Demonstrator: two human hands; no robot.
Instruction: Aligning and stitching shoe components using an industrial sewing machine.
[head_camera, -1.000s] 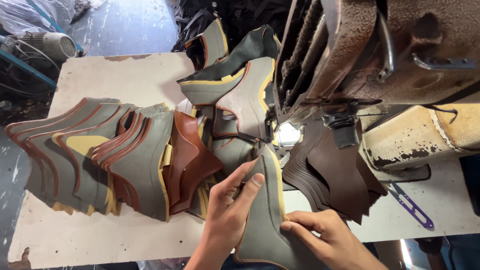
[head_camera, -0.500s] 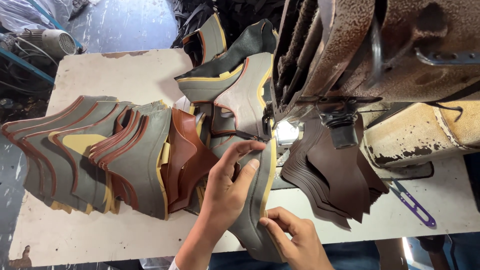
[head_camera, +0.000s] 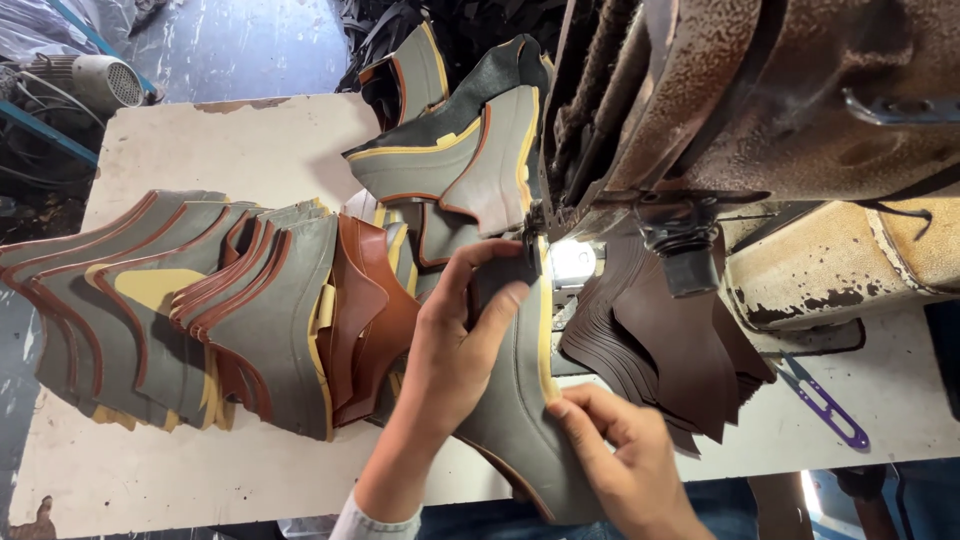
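A grey shoe-upper piece (head_camera: 515, 400) with yellow and brown edging lies lengthwise under the needle area of an old sewing machine (head_camera: 760, 110). My left hand (head_camera: 455, 340) lies flat on the piece's upper part, fingertips close to the presser foot (head_camera: 533, 235). My right hand (head_camera: 615, 455) pinches the piece's yellow right edge lower down. A chain of stitched grey pieces (head_camera: 450, 150) trails away behind the machine.
A fanned stack of grey uppers (head_camera: 170, 310) and brown leather pieces (head_camera: 365, 310) lies to the left on the worn pale table (head_camera: 220, 140). Dark brown cut pieces (head_camera: 665, 350) are stacked to the right. Purple thread snips (head_camera: 825, 405) lie at the right edge.
Both hands have pushed the grey piece away from me, up to the needle. My left hand slid higher along it; my right hand shifted up the yellow edge.
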